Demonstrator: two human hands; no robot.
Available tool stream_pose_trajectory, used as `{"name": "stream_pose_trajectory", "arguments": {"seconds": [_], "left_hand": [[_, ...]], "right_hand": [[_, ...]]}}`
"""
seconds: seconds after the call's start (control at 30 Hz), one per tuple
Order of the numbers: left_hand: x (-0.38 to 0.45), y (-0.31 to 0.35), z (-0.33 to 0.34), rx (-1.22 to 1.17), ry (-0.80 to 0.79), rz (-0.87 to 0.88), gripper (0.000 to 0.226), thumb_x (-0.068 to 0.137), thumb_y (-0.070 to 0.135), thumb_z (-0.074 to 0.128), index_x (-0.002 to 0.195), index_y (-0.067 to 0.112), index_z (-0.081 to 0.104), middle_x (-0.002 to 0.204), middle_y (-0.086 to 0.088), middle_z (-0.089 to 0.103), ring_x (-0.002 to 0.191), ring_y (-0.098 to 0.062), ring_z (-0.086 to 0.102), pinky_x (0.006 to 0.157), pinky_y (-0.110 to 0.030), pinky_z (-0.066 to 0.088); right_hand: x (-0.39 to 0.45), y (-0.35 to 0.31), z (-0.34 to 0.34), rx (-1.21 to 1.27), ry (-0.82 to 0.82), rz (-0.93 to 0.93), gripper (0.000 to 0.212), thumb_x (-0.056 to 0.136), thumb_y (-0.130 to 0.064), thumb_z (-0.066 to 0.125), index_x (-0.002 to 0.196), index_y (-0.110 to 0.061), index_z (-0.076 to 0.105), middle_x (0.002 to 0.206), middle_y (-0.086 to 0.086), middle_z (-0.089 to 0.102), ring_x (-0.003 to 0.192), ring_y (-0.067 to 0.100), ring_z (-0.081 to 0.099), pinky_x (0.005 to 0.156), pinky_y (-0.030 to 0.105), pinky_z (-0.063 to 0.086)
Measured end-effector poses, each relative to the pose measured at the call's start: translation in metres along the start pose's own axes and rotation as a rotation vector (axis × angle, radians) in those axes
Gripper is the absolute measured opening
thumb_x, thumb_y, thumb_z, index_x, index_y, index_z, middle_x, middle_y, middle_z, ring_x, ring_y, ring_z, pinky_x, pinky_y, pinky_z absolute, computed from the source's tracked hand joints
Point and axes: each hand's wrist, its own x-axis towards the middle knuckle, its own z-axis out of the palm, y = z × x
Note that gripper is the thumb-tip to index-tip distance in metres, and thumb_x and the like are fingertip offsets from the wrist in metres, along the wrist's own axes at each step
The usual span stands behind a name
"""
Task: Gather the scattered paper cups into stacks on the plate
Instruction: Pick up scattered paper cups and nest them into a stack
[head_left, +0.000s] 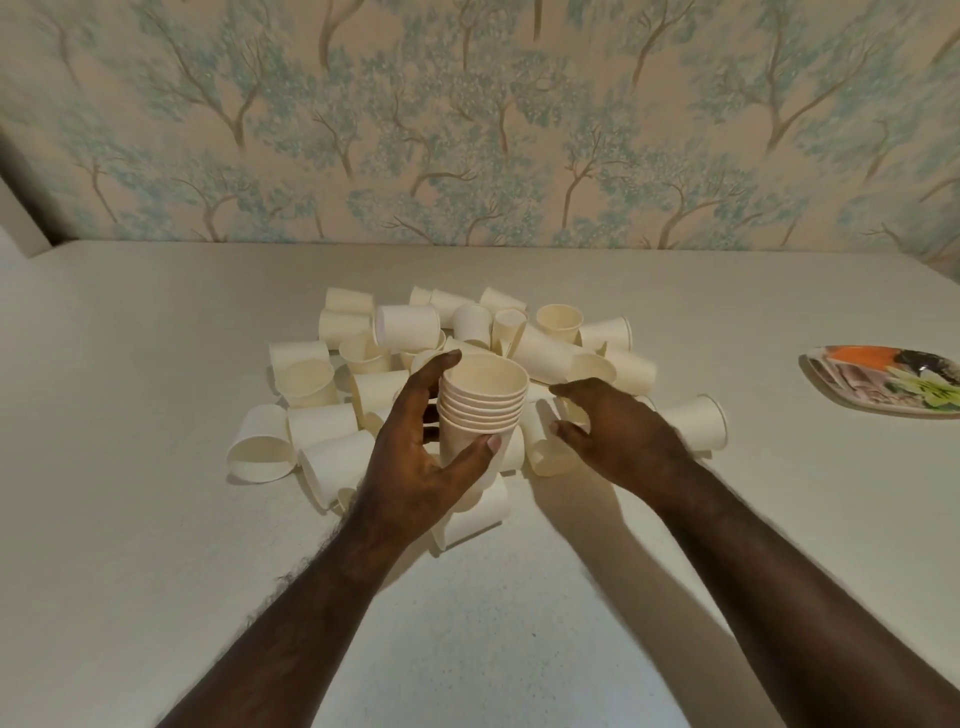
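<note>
A person's left hand grips an upright stack of nested cups above the scattered pile, while the right hand, fingers loosely spread and empty, reaches for another cup; the plate waits well apart at right.

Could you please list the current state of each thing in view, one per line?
left hand: grips the cup stack.
cup stack: nested, upright, held over the pile.
right hand: fingers loosely curled, holding nothing, over the pile.
loose cups: scattered on the table, mostly on their sides.
plate: no cups on its visible part.
</note>
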Motion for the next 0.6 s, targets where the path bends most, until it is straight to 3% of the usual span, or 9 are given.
{"name": "stream_pose_trajectory", "arguments": {"seconds": [0.13,0.23,0.37,0.47,0.53,0.6], "left_hand": [[-0.006,0.002,0.003,0.028,0.020,-0.027,0.073,0.071,0.044,0.074,0.127,0.059,0.029,0.134,0.022,0.044,0.114,0.009,0.049,0.080,-0.006,0.048],[-0.012,0.004,0.005,0.033,0.030,-0.050,0.073,0.070,0.045,0.074,0.127,0.057,0.030,0.133,0.024,0.044,0.115,0.006,0.050,0.080,-0.007,0.047],[-0.018,0.005,0.008,0.048,0.049,-0.068,0.074,0.070,0.044,0.075,0.129,0.056,0.030,0.138,0.018,0.045,0.116,0.006,0.050,0.081,-0.007,0.047],[-0.021,0.008,0.010,0.053,0.066,-0.077,0.074,0.070,0.044,0.075,0.129,0.055,0.031,0.139,0.015,0.046,0.116,0.004,0.051,0.081,-0.006,0.047],[-0.023,0.009,0.014,0.055,0.073,-0.082,0.074,0.070,0.043,0.075,0.129,0.055,0.031,0.139,0.015,0.046,0.117,0.001,0.051,0.083,-0.007,0.047],[-0.024,0.009,0.017,0.062,0.076,-0.086,0.075,0.071,0.042,0.075,0.129,0.058,0.030,0.136,0.021,0.046,0.118,0.002,0.051,0.084,-0.008,0.048]], "right_hand": [[0.008,-0.001,0.012,-0.058,-0.048,-0.034,0.060,0.093,-0.041,0.057,0.148,-0.031,0.034,0.149,-0.005,0.044,0.131,0.019,0.049,0.102,0.040,0.044],[0.015,0.004,0.016,-0.035,-0.125,-0.008,0.060,0.091,-0.041,0.060,0.146,-0.031,0.036,0.148,-0.003,0.045,0.131,0.021,0.048,0.102,0.041,0.043],[0.022,0.014,0.013,0.118,-0.135,0.011,0.037,0.091,-0.033,0.063,0.127,-0.029,0.057,0.129,-0.001,0.059,0.112,0.020,0.059,0.094,0.039,0.051],[0.018,0.020,-0.001,0.318,-0.148,0.010,0.015,0.095,-0.030,0.058,0.108,-0.029,0.065,0.104,-0.003,0.066,0.086,0.013,0.062,0.078,0.037,0.056],[0.012,0.022,-0.019,0.423,-0.075,-0.013,0.009,0.096,-0.030,0.057,0.101,-0.032,0.064,0.094,-0.005,0.066,0.073,0.007,0.061,0.063,0.022,0.050],[0.006,0.019,-0.039,0.502,0.113,-0.069,0.013,0.096,-0.028,0.056,0.105,-0.028,0.066,0.093,-0.004,0.067,0.065,0.003,0.061,0.057,0.011,0.043]]}}
